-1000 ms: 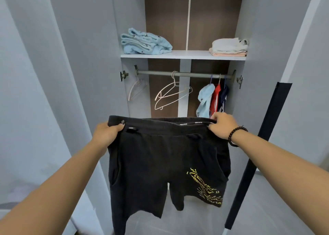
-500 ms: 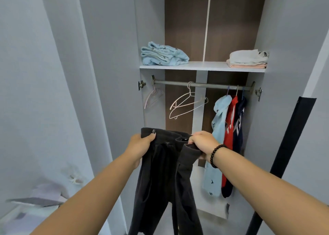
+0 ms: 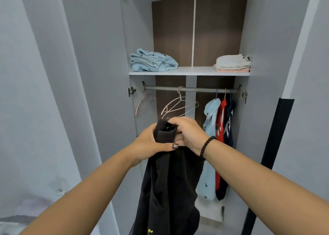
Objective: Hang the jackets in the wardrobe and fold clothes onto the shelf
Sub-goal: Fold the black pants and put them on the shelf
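Black shorts (image 3: 169, 184) hang folded in half lengthwise in front of the open wardrobe. My left hand (image 3: 149, 145) and my right hand (image 3: 190, 133) meet at the waistband, both gripping it. Behind them is the white shelf (image 3: 194, 71), bearing a folded light-blue garment (image 3: 153, 62) at the left and a white-and-pink folded stack (image 3: 233, 63) at the right. Below runs the hanging rail (image 3: 192, 89) with empty hangers (image 3: 178, 108) and three hung jackets, light blue (image 3: 209, 145), red (image 3: 219, 127) and navy (image 3: 229, 124).
The left wardrobe door (image 3: 92, 92) stands open beside my left arm. A black strip (image 3: 274, 145) runs down the right door's edge. Another pink hanger (image 3: 144, 102) hangs at the rail's left end. The shelf's middle between the two stacks is bare.
My hands came together, folding the spread shorts in half at the waistband. The view moved closer to the wardrobe and tilted up.
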The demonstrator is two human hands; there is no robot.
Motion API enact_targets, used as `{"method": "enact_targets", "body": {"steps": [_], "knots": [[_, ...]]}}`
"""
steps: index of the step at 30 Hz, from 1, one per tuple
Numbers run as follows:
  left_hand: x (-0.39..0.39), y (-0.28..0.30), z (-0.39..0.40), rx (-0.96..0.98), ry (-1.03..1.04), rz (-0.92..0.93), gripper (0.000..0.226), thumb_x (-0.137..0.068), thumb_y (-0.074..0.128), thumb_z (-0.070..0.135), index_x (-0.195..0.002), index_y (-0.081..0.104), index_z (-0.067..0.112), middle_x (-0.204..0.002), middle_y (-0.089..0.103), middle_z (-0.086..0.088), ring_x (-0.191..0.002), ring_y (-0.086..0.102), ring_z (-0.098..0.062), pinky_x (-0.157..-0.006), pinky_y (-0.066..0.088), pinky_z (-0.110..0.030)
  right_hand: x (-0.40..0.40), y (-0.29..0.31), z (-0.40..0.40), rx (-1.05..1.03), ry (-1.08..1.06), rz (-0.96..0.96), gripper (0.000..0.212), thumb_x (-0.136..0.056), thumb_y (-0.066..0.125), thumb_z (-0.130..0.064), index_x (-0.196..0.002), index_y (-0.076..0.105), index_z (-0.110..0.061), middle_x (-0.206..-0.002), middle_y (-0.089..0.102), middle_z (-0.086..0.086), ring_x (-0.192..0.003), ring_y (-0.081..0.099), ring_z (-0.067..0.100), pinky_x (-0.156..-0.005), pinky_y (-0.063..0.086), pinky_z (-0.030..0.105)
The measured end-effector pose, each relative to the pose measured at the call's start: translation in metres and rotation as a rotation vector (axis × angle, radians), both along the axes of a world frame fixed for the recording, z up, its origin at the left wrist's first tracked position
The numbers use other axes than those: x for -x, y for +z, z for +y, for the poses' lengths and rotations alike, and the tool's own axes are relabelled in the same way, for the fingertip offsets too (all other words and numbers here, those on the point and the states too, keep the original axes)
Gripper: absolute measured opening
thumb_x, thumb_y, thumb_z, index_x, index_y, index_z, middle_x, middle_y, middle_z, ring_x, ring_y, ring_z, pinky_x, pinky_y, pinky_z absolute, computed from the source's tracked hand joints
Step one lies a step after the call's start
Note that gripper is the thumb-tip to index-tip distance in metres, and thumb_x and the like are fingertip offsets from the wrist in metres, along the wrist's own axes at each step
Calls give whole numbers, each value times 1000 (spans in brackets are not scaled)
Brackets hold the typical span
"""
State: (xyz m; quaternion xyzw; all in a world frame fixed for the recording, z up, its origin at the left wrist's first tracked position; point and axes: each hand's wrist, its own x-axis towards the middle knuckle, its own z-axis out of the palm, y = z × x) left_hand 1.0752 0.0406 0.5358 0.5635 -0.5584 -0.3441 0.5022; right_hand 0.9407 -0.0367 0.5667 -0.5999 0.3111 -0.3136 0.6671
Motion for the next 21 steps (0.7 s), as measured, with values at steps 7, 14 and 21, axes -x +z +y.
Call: {"method": "enact_targets", "body": {"steps": [7,14,21], "knots": [[3,-3,-16,69,13,125,24,-91,65,9,-113,65,18,-104,73,-2,-99,69,-16,-80,56,-25,47,3,-27,861,-163,290,17,-83,69,-30,-99,65,-26,-85,65,-10,-79,61,4,-77,50,21],[13,0,-22,165,143,164,23,-93,63,17,-114,64,26,-106,73,8,-100,69,-9,-80,54,-23,82,-21,-59,995,58,503,40,-73,80,-37,-103,65,-14,-107,53,-2,-105,46,10,-91,42,26],[21,0,-5,180,167,134,21,-93,62,17,-110,65,31,-104,72,13,-97,68,-5,-73,54,-15,78,-33,-71,922,131,597,40,-64,85,-43,-93,60,-33,-118,40,-4,-115,39,14,-101,43,37]]}}
